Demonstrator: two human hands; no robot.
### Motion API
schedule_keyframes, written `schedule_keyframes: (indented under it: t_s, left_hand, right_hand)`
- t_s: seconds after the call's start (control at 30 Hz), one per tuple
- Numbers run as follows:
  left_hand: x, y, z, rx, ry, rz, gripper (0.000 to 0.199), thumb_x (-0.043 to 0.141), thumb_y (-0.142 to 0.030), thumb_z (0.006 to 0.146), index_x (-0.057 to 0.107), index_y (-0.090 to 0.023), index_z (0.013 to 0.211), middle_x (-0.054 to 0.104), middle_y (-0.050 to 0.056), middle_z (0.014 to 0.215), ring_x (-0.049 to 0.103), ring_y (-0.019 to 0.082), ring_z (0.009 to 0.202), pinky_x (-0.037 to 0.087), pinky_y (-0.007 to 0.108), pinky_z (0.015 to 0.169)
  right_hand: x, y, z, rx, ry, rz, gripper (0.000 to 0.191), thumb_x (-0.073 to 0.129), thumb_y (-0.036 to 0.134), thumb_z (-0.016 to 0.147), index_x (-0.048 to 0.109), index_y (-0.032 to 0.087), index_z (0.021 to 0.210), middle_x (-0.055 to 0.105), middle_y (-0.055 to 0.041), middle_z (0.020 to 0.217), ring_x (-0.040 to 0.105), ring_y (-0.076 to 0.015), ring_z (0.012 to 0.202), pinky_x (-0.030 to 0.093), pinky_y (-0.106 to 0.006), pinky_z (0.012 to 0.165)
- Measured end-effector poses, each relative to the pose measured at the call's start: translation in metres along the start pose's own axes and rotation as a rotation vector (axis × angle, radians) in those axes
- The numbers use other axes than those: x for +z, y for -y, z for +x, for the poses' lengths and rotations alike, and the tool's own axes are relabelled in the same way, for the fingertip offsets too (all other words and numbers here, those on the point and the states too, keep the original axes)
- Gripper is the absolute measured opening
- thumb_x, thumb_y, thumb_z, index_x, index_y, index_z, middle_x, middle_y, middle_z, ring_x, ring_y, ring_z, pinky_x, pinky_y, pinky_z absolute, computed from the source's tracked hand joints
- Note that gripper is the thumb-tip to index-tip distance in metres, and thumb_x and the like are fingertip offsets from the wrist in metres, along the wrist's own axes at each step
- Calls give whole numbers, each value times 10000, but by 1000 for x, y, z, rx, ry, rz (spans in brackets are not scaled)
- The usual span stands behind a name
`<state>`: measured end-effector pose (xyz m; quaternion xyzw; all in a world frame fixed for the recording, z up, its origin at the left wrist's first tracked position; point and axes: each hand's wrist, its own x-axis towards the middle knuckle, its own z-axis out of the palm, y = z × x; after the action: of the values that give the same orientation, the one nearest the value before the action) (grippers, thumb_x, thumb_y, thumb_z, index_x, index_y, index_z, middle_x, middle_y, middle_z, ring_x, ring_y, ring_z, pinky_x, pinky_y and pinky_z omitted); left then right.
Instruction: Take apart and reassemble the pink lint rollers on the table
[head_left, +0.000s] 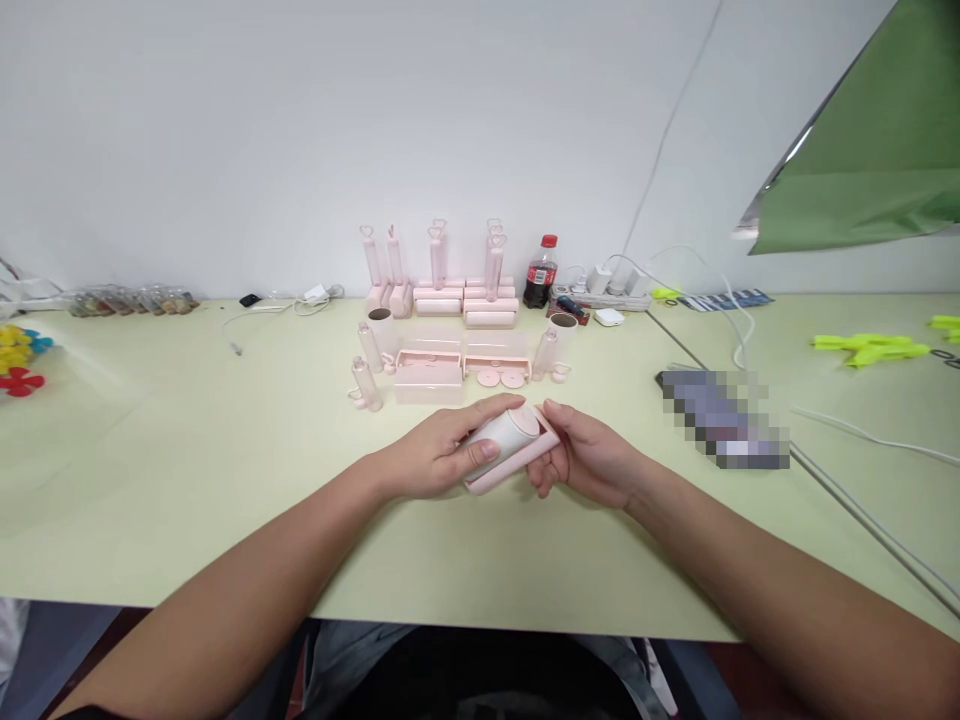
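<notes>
Above the near middle of the table, a white lint roll [504, 440] with a pink round end cap lies tilted in a pink case [517, 467]. My left hand [450, 450] is closed round the roll and case, thumb across the white surface. My right hand [589, 450] pinches the case's right end, its lower fingers curled beneath. Just beyond are an open pink case [427, 383] and another open case [497, 362] with two pink discs [500, 379] before it. Clear pink tubes [366, 384] and two upright rolls with brown cores [381, 316] flank them.
Along the wall stand pink lint rollers [491, 305] with heart-topped handles, a cola bottle [541, 272] and a power strip [600, 298]. To the right lie a pixelated phone-like object [720, 420], cables and yellow-green plastic pieces [870, 348]. Small jars [135, 300] sit at left.
</notes>
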<state>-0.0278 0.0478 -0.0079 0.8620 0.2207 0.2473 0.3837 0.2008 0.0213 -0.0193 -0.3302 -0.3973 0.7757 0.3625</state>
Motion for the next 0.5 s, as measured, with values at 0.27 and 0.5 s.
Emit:
schedule_keyframes:
  t_s: [0.27,0.5]
  left_hand:
    - [-3,-14,1,111,118,291,497,340,-411,988,353,-299,1472,660,55,1205,620,211,977,458,344,864]
    - [-4,-11,2,143,86,464,510,324,-413,985,350,-264,1472,679,54,993,590,193,853,412,325,788]
  right_hand:
    - [-2,3,-2,6,45,-277,442,807,483,691,580,152,877,684,-35,750,691,-158,647,547,-211,466]
    - [4,0,-3,-43,7,-204,442,837,439,671,571,160,887,672,-10,752,678,-134,656,567,-246,569]
